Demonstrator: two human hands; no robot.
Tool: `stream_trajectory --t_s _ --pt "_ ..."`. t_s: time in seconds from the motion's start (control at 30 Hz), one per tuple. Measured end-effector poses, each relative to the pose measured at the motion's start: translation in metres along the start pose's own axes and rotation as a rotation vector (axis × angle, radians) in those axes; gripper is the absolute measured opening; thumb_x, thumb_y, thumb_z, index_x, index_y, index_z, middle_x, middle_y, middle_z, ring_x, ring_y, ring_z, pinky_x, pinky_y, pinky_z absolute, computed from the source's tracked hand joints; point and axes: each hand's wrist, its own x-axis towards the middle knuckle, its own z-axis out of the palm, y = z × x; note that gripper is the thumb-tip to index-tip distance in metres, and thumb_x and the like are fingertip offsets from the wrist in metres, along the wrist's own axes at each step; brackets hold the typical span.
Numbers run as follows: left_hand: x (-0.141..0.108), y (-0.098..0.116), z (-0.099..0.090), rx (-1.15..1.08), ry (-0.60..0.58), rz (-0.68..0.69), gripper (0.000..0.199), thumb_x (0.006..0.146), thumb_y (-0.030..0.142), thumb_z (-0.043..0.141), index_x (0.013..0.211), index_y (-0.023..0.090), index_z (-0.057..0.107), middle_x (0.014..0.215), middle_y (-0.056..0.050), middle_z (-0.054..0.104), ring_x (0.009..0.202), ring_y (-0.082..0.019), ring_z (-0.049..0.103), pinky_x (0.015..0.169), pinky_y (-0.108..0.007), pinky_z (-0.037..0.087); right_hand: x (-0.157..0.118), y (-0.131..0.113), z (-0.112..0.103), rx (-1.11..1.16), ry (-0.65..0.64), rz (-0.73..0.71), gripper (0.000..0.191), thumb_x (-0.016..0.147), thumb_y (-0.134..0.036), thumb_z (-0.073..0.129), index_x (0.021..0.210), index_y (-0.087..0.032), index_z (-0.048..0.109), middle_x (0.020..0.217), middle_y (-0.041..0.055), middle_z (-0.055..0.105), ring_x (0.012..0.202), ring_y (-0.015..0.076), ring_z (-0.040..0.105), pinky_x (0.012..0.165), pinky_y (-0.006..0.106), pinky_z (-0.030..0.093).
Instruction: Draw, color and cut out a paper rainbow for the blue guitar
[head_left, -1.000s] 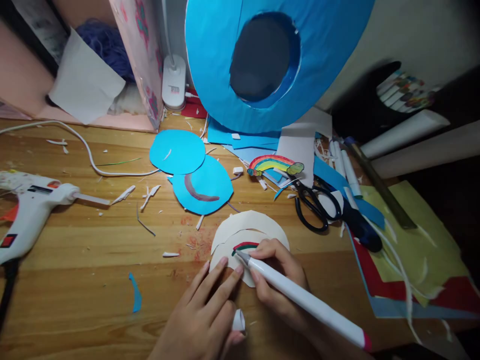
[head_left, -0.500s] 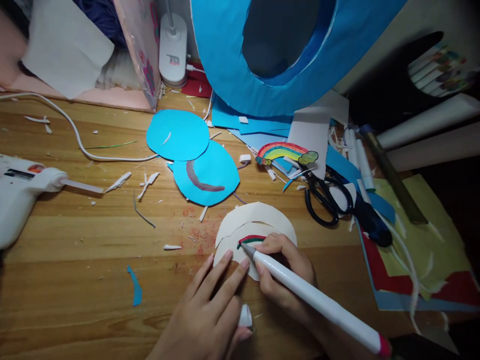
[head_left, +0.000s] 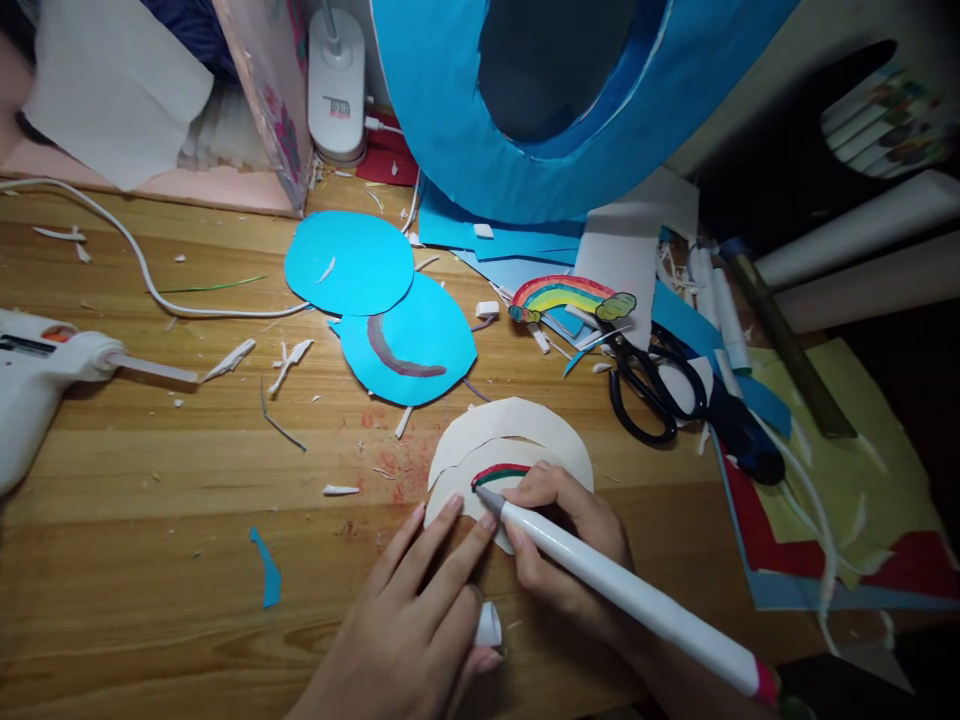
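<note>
My right hand [head_left: 574, 535] grips a white marker [head_left: 622, 585] with a grey tip and a pinkish-red end band. Its nib touches the left end of a red and dark green arc [head_left: 504, 474] drawn on a cream paper cutout [head_left: 461, 455]. A curved cut runs across this paper. Three outstretched fingers of my left hand [head_left: 420, 610] press on its lower left edge. Between that hand's thumb and curled index finger sits a white marker cap [head_left: 489, 625], partly hidden. Beyond the cutout lie two overlapping blue paper shapes [head_left: 409, 335], the lower one bearing a dark curved stroke.
At left is a white glue gun [head_left: 45, 380]. Black-handled scissors [head_left: 652, 400] lie at right, beside a coloured paper rainbow [head_left: 566, 292]. A large blue ring-shaped piece [head_left: 442, 130] and a white lamp base [head_left: 337, 90] stand behind. Scraps litter the wooden table [head_left: 150, 640].
The nib has shifted slightly to the left end of the arc. The whole view has drifted a little; both hands keep nearly the same pose.
</note>
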Motion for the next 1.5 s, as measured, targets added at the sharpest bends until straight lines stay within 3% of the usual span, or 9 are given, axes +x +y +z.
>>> stream_trajectory --t_s 0.13,0.4,0.87,1.07,1.17,1.33,1.5 --pt "-0.0031 -0.0005 0.0000 -0.021 -0.007 -0.010 0.021 0.094 0.024 0.044 0.086 0.015 0.062 0.134 -0.008 0.055 0.130 -0.026 0.043 0.109 -0.040 0.037 0.0013 -0.0017 -0.0011 -0.008 -0.004 -0.001 0.017 0.070 -0.011 0.057 0.083 -0.022 0.052 0.069 -0.0008 0.056 0.059 0.0142 0.052 0.054 0.026 0.044" --pt "-0.0031 -0.0003 0.0002 -0.018 -0.018 -0.011 0.022 0.094 0.024 0.043 0.086 0.015 0.061 0.135 -0.007 0.055 0.130 -0.027 0.044 0.106 -0.041 0.041 0.0004 -0.0025 -0.0012 -0.002 -0.017 0.003 0.018 0.069 -0.010 0.057 0.081 -0.023 0.051 0.067 -0.0017 0.055 0.058 0.0139 0.051 0.054 0.025 0.043" --pt "-0.0022 -0.0013 0.0003 -0.034 -0.020 -0.016 0.020 0.093 0.023 0.044 0.087 0.015 0.062 0.135 -0.007 0.054 0.132 -0.026 0.041 0.111 -0.039 0.034 -0.0014 -0.0004 -0.0007 0.005 -0.020 0.050 0.021 0.070 -0.009 0.060 0.083 -0.023 0.053 0.071 -0.0016 0.057 0.062 0.0141 0.053 0.058 0.025 0.044" --pt "-0.0028 -0.0002 0.0012 -0.045 -0.016 -0.021 0.020 0.093 0.022 0.044 0.085 0.015 0.061 0.134 -0.008 0.056 0.134 -0.023 0.038 0.113 -0.038 0.030 0.0020 -0.0048 -0.0012 -0.021 -0.007 0.003 0.018 0.069 -0.009 0.058 0.080 -0.022 0.052 0.068 -0.0021 0.056 0.059 0.0136 0.053 0.056 0.025 0.044" --pt "-0.0028 0.0003 0.0011 -0.046 0.033 -0.027 0.022 0.094 0.022 0.042 0.083 0.015 0.061 0.133 -0.008 0.057 0.134 -0.023 0.039 0.114 -0.038 0.028 0.0018 -0.0061 -0.0020 -0.022 -0.010 0.012 0.018 0.070 -0.009 0.058 0.081 -0.023 0.052 0.068 -0.0019 0.055 0.059 0.0139 0.053 0.056 0.025 0.044" --pt "-0.0016 0.0002 0.0020 -0.046 -0.035 -0.023 0.018 0.092 0.021 0.046 0.085 0.015 0.061 0.134 -0.007 0.056 0.132 -0.025 0.041 0.111 -0.039 0.036 -0.0006 -0.0040 -0.0020 -0.021 0.004 0.042 0.020 0.070 -0.009 0.059 0.082 -0.023 0.052 0.069 -0.0017 0.055 0.061 0.0144 0.053 0.056 0.025 0.044" --pt "-0.0036 0.0018 0.0094 -0.043 0.096 -0.043 0.025 0.094 0.022 0.039 0.081 0.016 0.060 0.134 -0.006 0.056 0.133 -0.024 0.039 0.114 -0.040 0.030 -0.0004 -0.0031 -0.0016 -0.022 -0.013 0.029 0.019 0.071 -0.010 0.058 0.083 -0.023 0.051 0.069 -0.0024 0.054 0.061 0.0138 0.052 0.056 0.025 0.043"
